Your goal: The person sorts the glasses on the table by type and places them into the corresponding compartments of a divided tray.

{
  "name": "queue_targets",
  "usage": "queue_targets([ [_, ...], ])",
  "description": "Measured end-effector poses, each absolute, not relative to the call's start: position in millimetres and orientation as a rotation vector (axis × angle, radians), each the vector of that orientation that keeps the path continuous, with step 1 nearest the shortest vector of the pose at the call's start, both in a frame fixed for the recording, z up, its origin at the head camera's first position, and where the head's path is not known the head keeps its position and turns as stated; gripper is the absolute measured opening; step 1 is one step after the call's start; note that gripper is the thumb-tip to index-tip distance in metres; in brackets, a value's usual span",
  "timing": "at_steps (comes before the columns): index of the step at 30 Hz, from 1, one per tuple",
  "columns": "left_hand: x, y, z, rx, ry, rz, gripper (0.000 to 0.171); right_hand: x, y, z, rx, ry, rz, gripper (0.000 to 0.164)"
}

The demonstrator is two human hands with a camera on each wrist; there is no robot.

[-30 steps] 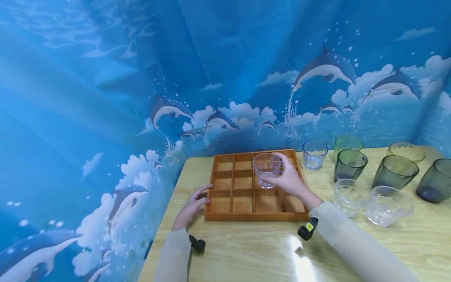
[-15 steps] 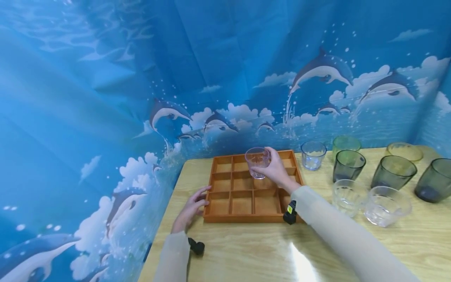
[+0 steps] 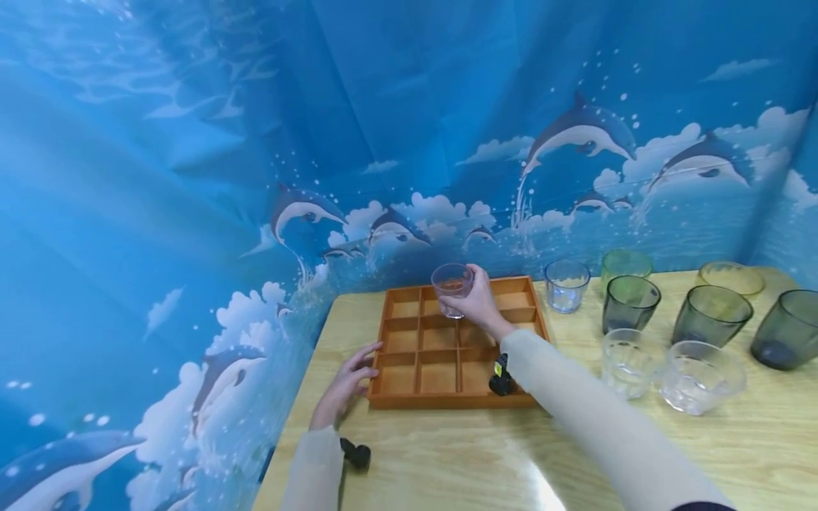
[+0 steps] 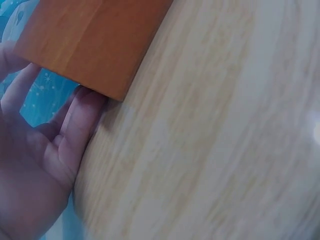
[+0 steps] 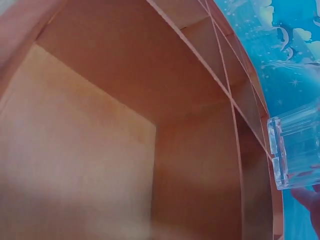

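My right hand [image 3: 476,301] grips a clear drinking glass [image 3: 450,289] round its side, thumb toward me. The glass is upright over the back row of the wooden compartment tray [image 3: 434,402], toward its middle. In the right wrist view the thick base of the glass [image 5: 295,145] shows at the right edge, with a fingertip under it. Below my wrist lies a bare tray compartment [image 5: 85,160]. My left hand [image 3: 345,387] rests at the tray's left side, fingers spread against the outer wall. In the left wrist view its fingers [image 4: 82,120] touch the tray's corner.
On the right of the wood-grain table [image 3: 447,461] stand several glasses: a bluish one [image 3: 566,287], a green one [image 3: 626,262], dark grey ones [image 3: 629,305], a yellowish one [image 3: 731,278] and two clear ones [image 3: 699,380]. A blue dolphin curtain [image 3: 383,142] hangs close behind.
My right hand has carried the clear glass leftward and slightly back over the tray, from the third column toward the second. My left hand stays at the tray's left side.
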State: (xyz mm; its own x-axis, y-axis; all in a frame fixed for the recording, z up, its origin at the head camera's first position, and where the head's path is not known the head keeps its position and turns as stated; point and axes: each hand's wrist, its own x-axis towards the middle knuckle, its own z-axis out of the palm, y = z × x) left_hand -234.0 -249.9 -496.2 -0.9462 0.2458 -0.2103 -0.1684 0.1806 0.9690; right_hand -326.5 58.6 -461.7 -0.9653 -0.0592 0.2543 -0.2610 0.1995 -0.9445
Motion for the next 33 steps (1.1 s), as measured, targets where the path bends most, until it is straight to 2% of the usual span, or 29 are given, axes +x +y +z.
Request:
queue_targets([
  [8,-250,-256,-520,0.059,2.184,1.838,0.052,-336,40,-452,0.271,-2.296,1.856,0.088],
  [11,-252,-257,-518,0.067,2.18,1.838,0.052,-339,34,-451,0.276,-2.288,1.873,0.09],
  [19,-244,-258,-523,0.06,2.117,1.854,0.056,-342,21,-463,0.184,-2.3,1.914,0.091],
  [33,-243,-258,-525,0.047,2.128,1.855,0.054,-343,25,-481,0.22,-2.326,1.986,0.085],
])
